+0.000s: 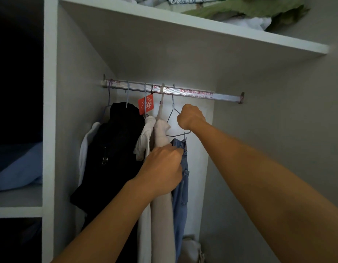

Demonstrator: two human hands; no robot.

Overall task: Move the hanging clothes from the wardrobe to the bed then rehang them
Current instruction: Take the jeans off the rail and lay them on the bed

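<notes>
- R hand (pixel 190 117) fist clamped on wire hanger (pixel 173 118), hooked on rail (pixel 183 93).
- L hand (pixel 162 170) pinches jeans (pixel 181 179) waistband, clipped under hanger.
- Black garment (pixel 115 149), white clothes (pixel 147 137) hang left, same rail, in wardrobe (pixel 50 111).

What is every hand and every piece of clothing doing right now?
Right hand: grips the wire hanger.
Wire hanger: hooked on the rail.
Left hand: holds the jeans' top.
Jeans: clipped to the hanger, hanging.
Black garment: hanging.
White garments: hanging.
Red tag: dangling from the rail.
</notes>
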